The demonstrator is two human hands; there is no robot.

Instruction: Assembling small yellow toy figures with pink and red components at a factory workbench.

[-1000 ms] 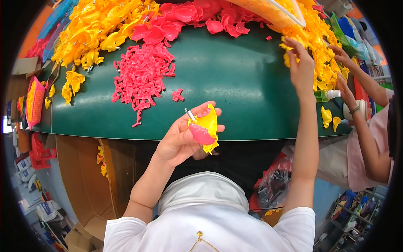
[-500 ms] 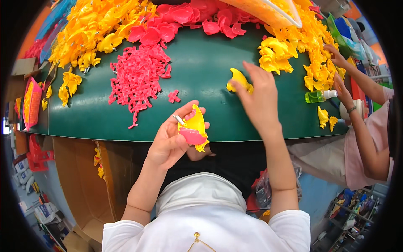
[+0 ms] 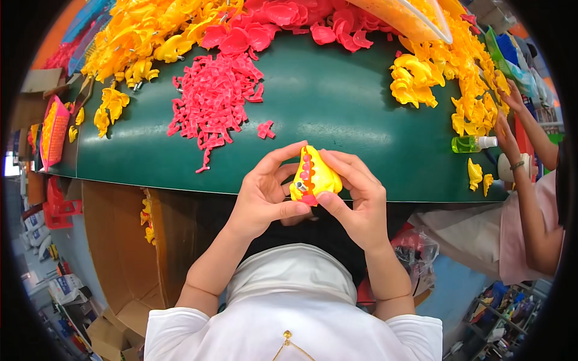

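Between my two hands, above the table's near edge, is a yellow plastic toy shell (image 3: pixel 323 176) with pink pieces inside it and a small metal cylinder (image 3: pixel 300 186) at its lower left. My left hand (image 3: pixel 265 189) grips its left side, fingers curled behind and thumb in front. On the other side, my right hand (image 3: pixel 359 195) presses the yellow shell with thumb and fingertips. The halves appear to lie against each other, with pink showing along the gap. Ahead of my hands lies a heap of small pink plastic pieces (image 3: pixel 211 96), with one stray pink piece (image 3: pixel 265 129) beside it.
Yellow shells (image 3: pixel 415 81) are piled at the far right and far left of the green table (image 3: pixel 325 90), with pink cupped parts (image 3: pixel 283 12) between. A green spray bottle (image 3: pixel 466 144) lies at right, near a co-worker's hands (image 3: pixel 509 135). An open cardboard box (image 3: pixel 120 240) stands lower left.
My right hand has picked the yellow shell half off the table and brought it to the half in my left hand. Both hands now hold the pieces together.
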